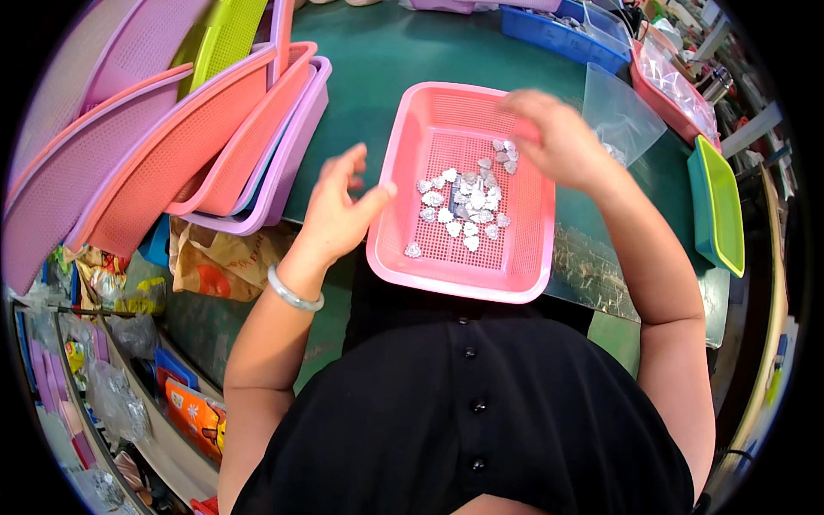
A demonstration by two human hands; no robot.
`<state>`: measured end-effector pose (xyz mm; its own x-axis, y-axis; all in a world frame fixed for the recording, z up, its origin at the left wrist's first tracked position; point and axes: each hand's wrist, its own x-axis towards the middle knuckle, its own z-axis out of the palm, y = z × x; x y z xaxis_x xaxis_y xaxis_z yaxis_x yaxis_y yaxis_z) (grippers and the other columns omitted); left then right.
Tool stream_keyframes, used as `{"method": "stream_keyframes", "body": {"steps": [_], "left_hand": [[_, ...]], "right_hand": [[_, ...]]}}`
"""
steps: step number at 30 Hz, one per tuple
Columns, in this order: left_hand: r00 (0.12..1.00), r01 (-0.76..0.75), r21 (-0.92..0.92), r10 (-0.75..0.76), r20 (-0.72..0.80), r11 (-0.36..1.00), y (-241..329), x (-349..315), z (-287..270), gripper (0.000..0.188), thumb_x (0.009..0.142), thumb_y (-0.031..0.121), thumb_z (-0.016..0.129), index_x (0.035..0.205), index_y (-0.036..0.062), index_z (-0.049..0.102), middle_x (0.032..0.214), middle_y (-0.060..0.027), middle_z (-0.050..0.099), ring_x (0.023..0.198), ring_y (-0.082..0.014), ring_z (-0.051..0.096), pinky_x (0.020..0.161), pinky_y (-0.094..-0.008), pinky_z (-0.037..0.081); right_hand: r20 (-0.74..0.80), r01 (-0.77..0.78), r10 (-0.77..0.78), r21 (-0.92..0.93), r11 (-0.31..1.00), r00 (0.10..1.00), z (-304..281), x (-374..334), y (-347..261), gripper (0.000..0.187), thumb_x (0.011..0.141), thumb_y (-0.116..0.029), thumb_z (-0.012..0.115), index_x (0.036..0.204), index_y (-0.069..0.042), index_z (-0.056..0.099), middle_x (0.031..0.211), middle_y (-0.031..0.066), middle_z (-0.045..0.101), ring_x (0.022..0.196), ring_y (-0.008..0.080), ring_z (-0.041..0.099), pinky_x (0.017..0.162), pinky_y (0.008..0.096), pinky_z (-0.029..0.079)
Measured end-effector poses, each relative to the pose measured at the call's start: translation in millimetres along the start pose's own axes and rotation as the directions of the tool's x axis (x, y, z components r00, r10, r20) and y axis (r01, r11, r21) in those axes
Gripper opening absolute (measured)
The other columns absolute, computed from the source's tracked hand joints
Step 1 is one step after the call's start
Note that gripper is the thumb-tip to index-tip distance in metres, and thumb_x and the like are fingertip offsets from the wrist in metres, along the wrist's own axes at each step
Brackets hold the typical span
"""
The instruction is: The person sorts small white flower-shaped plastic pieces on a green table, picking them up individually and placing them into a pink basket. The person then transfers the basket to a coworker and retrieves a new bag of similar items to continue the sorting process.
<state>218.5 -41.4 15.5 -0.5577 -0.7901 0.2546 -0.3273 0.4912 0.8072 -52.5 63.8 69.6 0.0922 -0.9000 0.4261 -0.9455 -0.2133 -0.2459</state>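
Note:
A pink perforated plastic basket [415, 116] sits on the green table in front of me. Several small silvery, heart-like pieces [477, 202] are scattered over its bottom, mostly in the middle, with a smaller cluster toward the far right. My left hand [339, 206] is at the basket's left rim, fingers apart and holding nothing, the thumb at or just over the rim. Over the far right corner of the basket is my right hand [554, 137]. Its fingers are bent and smeared by motion, so whether they hold anything is unclear.
Stacked purple, pink and green baskets [206, 129] lean at the left. A clear plastic bag [620, 116] lies right of my basket. Beyond are a blue tray [562, 34], a pink basket with bags [674, 81] and a green tray [719, 206]. A brown paper bag [223, 262] sits lower left.

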Motion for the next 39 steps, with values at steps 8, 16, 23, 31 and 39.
{"method": "stream_keyframes", "body": {"steps": [8,16,23,31,39], "left_hand": [[0.849,0.440,-0.455,-0.192,0.493,0.775,15.9,-15.1,-4.0,0.042,0.074,-0.007,0.043,0.115,-0.0068,0.048,0.103,-0.0083,0.059,0.092,-0.0139,0.057,0.081,-0.0258,0.045],[0.820,0.183,-0.359,0.060,0.570,0.915,62.2,56.5,-42.9,0.038,0.076,-0.002,0.051,0.114,-0.0056,0.051,0.102,-0.0064,0.059,0.091,-0.0113,0.055,0.081,-0.0247,0.044],[0.969,0.007,-0.671,0.162,0.189,0.741,103.9,149.2,15.0,0.031,0.092,0.029,0.045,0.099,0.0021,0.060,0.088,-0.0038,0.061,0.077,-0.0098,0.055,0.068,-0.0262,0.047],[0.644,-0.664,-0.162,0.669,0.372,0.730,159.5,153.6,177.1,0.045,0.074,0.004,0.063,0.117,0.0052,0.050,0.117,-0.0113,0.049,0.069,-0.0180,0.056,0.067,-0.0295,0.049],[0.615,-0.750,-0.126,0.755,0.230,0.649,147.5,158.4,209.9,0.007,0.077,0.000,0.058,0.082,0.0021,0.053,0.077,-0.0107,0.055,0.065,-0.0215,0.055,0.059,-0.0313,0.044]], "right_hand": [[0.100,-0.386,0.373,0.209,0.898,0.922,9.2,-10.3,44.4,0.065,0.076,-0.036,0.066,0.123,0.001,0.044,0.116,0.0211,0.053,0.108,0.0277,0.051,0.092,0.0350,0.040],[0.734,-0.703,0.083,0.602,0.380,0.674,-78.1,30.4,70.6,0.043,0.075,-0.014,0.066,0.113,0.000,0.051,0.102,0.0107,0.061,0.089,0.0188,0.061,0.078,0.0350,0.051],[0.128,-0.590,0.697,0.651,0.478,0.706,-208.0,-38.7,93.8,0.037,0.077,-0.015,0.061,0.109,0.003,0.055,0.098,0.0109,0.062,0.079,0.0149,0.062,0.070,0.0296,0.051],[-0.089,-0.477,0.850,0.795,0.375,0.519,-318.5,-127.9,117.0,0.029,0.084,-0.015,0.050,0.106,0.004,0.052,0.094,0.0137,0.062,0.079,0.0201,0.063,0.073,0.0330,0.053],[-0.250,-0.482,0.802,0.689,0.541,0.543,-298.6,-129.7,109.0,0.034,0.081,-0.008,0.045,0.112,0.007,0.049,0.098,0.0148,0.061,0.081,0.0200,0.063,0.073,0.0329,0.052]]}}
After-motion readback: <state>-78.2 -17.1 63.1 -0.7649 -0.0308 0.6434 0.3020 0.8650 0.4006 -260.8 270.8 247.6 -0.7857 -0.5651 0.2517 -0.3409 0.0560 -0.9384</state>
